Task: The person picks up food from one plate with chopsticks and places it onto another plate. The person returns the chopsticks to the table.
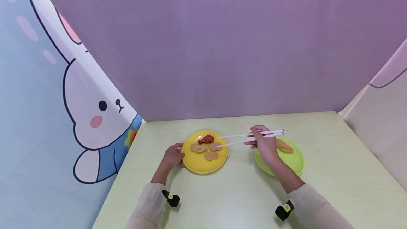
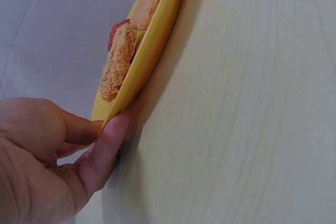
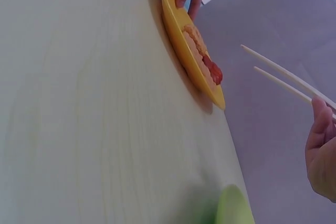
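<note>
My left hand [image 1: 174, 155] grips the left rim of a yellow plate [image 1: 203, 167], its thumb over the edge and its fingers beneath. On the plate lie a red-brown, glazed-looking food piece [image 1: 207, 139] and several tan, breaded-looking pieces [image 1: 198, 148]. My right hand [image 1: 267, 147] holds a pair of pale chopsticks [image 3: 278, 69] with their tips spread apart. In the head view those tips overlap the plate's right part, near the red-brown piece and a rounded tan piece [image 1: 215, 146]. The right wrist view shows nothing between the tips, which stand above the plate.
A green plate [image 1: 299, 162] stands below my right hand, partly hidden by it, with an elongated tan piece [image 1: 284, 146] on it. Both plates rest on a pale wood-grain table [image 1: 229, 197]. Behind hangs a purple cloth [image 1: 222, 52]; a rabbit-print sheet [image 1: 89, 116] borders the left.
</note>
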The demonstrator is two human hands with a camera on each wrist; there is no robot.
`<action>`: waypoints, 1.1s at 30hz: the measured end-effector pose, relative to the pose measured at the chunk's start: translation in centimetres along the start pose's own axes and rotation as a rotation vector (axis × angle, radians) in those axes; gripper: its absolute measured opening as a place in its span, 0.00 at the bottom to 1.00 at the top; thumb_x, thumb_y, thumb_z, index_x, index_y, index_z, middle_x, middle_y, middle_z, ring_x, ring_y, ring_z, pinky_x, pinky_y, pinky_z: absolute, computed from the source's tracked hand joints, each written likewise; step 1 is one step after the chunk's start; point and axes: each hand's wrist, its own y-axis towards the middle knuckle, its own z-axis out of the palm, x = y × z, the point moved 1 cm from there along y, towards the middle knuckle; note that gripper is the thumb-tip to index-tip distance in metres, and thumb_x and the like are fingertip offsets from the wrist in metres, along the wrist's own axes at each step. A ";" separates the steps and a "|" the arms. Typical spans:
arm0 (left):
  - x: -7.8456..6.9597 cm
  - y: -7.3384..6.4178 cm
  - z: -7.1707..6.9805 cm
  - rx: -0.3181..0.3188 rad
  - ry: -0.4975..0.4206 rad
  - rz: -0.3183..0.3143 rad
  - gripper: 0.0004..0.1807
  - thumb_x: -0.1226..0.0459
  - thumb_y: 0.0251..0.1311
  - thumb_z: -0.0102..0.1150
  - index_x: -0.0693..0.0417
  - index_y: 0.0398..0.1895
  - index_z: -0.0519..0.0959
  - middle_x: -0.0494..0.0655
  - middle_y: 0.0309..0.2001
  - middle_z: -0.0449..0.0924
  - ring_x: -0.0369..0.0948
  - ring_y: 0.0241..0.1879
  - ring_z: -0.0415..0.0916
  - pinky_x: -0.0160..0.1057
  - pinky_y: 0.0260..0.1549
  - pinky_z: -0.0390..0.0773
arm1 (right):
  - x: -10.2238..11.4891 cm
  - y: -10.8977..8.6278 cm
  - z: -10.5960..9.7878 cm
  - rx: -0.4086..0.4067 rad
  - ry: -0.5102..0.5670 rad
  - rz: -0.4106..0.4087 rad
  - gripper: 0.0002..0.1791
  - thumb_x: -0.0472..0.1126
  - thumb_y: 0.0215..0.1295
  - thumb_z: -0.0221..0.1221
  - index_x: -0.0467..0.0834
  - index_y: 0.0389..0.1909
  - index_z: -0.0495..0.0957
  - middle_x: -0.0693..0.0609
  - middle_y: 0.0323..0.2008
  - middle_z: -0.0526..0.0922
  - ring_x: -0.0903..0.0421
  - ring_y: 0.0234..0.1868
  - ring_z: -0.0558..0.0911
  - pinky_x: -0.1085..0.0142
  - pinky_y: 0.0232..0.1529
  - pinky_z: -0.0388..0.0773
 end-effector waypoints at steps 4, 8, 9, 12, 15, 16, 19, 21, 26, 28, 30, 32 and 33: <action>0.0 0.0 0.1 -0.004 0.003 0.003 0.28 0.70 0.67 0.56 0.54 0.71 0.70 0.57 0.46 0.80 0.38 0.22 0.82 0.33 0.21 0.83 | 0.1 0.1 -1.6 -0.006 0.001 0.000 0.13 0.48 0.76 0.56 0.41 0.49 0.75 0.58 0.31 0.88 0.61 0.25 0.89 0.73 0.21 0.81; 0.0 0.1 0.2 -0.007 -0.003 0.002 0.29 0.70 0.66 0.56 0.54 0.71 0.71 0.57 0.46 0.80 0.39 0.22 0.82 0.33 0.21 0.84 | 0.1 0.0 -3.3 -0.030 -0.006 0.001 0.10 0.47 0.75 0.57 0.45 0.47 0.77 0.59 0.30 0.88 0.61 0.25 0.89 0.72 0.21 0.82; 0.0 0.1 0.2 -0.008 -0.001 0.003 0.29 0.70 0.66 0.56 0.54 0.71 0.71 0.57 0.46 0.80 0.39 0.22 0.82 0.33 0.21 0.84 | 0.1 0.0 -3.8 -0.037 -0.008 0.001 0.09 0.47 0.75 0.57 0.46 0.46 0.77 0.60 0.30 0.88 0.61 0.26 0.89 0.72 0.21 0.82; 0.0 0.2 0.3 -0.012 0.004 -0.003 0.28 0.70 0.66 0.56 0.53 0.71 0.71 0.57 0.46 0.79 0.39 0.22 0.82 0.33 0.21 0.84 | 0.0 -0.1 -5.0 -0.055 0.024 0.006 0.07 0.47 0.75 0.58 0.49 0.44 0.78 0.60 0.29 0.88 0.61 0.25 0.89 0.71 0.20 0.82; 0.1 0.4 0.3 -0.015 0.007 -0.012 0.28 0.69 0.66 0.56 0.52 0.71 0.71 0.58 0.46 0.79 0.39 0.23 0.82 0.33 0.21 0.84 | 0.0 -0.1 -6.1 -0.070 0.066 0.005 0.05 0.46 0.74 0.59 0.49 0.42 0.78 0.59 0.29 0.88 0.60 0.25 0.89 0.72 0.19 0.81; 0.1 0.4 0.3 -0.014 0.007 -0.016 0.28 0.69 0.66 0.56 0.52 0.71 0.71 0.58 0.46 0.78 0.39 0.23 0.82 0.33 0.21 0.84 | 0.0 -0.1 -6.4 -0.075 0.084 0.005 0.05 0.46 0.74 0.59 0.49 0.41 0.78 0.58 0.29 0.88 0.60 0.24 0.89 0.72 0.19 0.81; 0.1 0.4 0.4 -0.014 0.007 -0.020 0.28 0.69 0.66 0.56 0.52 0.71 0.71 0.58 0.47 0.78 0.40 0.23 0.82 0.34 0.21 0.84 | -0.1 -0.2 -7.4 -0.094 0.099 0.006 0.05 0.46 0.74 0.59 0.49 0.41 0.79 0.57 0.28 0.88 0.61 0.24 0.89 0.73 0.19 0.81; 0.1 0.5 0.4 -0.013 0.004 -0.024 0.28 0.69 0.66 0.56 0.52 0.71 0.71 0.58 0.48 0.78 0.40 0.23 0.82 0.34 0.22 0.84 | -0.2 -0.2 -8.0 -0.103 0.112 0.009 0.05 0.46 0.73 0.59 0.49 0.41 0.78 0.58 0.27 0.87 0.61 0.23 0.88 0.72 0.19 0.81; 0.1 0.7 0.4 -0.017 0.003 -0.024 0.28 0.70 0.66 0.56 0.52 0.71 0.71 0.58 0.48 0.79 0.39 0.23 0.82 0.34 0.21 0.84 | -0.3 -0.2 -9.5 -0.131 0.149 0.002 0.05 0.45 0.74 0.59 0.48 0.40 0.79 0.57 0.25 0.88 0.59 0.22 0.88 0.71 0.19 0.82; 0.1 0.7 0.4 -0.017 0.002 -0.019 0.28 0.70 0.66 0.56 0.53 0.71 0.71 0.59 0.48 0.79 0.40 0.23 0.82 0.34 0.22 0.84 | -0.4 -0.2 -10.2 -0.151 0.146 -0.004 0.05 0.45 0.74 0.59 0.48 0.40 0.79 0.56 0.25 0.88 0.59 0.22 0.88 0.70 0.19 0.83; 0.1 0.6 0.5 -0.016 -0.002 -0.013 0.28 0.70 0.66 0.56 0.53 0.71 0.71 0.60 0.49 0.79 0.40 0.24 0.83 0.34 0.22 0.85 | -0.3 -0.3 -10.9 -0.170 0.127 -0.002 0.05 0.45 0.74 0.58 0.48 0.41 0.80 0.56 0.26 0.88 0.59 0.22 0.87 0.70 0.20 0.83; 0.1 0.6 0.5 -0.014 -0.009 -0.013 0.28 0.70 0.66 0.56 0.53 0.71 0.71 0.60 0.49 0.79 0.40 0.24 0.83 0.34 0.22 0.85 | -0.3 -0.4 -11.7 -0.187 0.120 0.000 0.05 0.46 0.74 0.59 0.49 0.40 0.80 0.56 0.26 0.87 0.60 0.21 0.87 0.70 0.21 0.84; 0.1 0.6 0.5 -0.012 -0.012 -0.013 0.28 0.70 0.66 0.55 0.53 0.71 0.71 0.60 0.49 0.79 0.40 0.24 0.83 0.34 0.22 0.85 | -0.3 -0.5 -12.2 -0.192 0.118 -0.001 0.05 0.46 0.74 0.59 0.50 0.40 0.80 0.57 0.27 0.87 0.61 0.22 0.87 0.70 0.21 0.84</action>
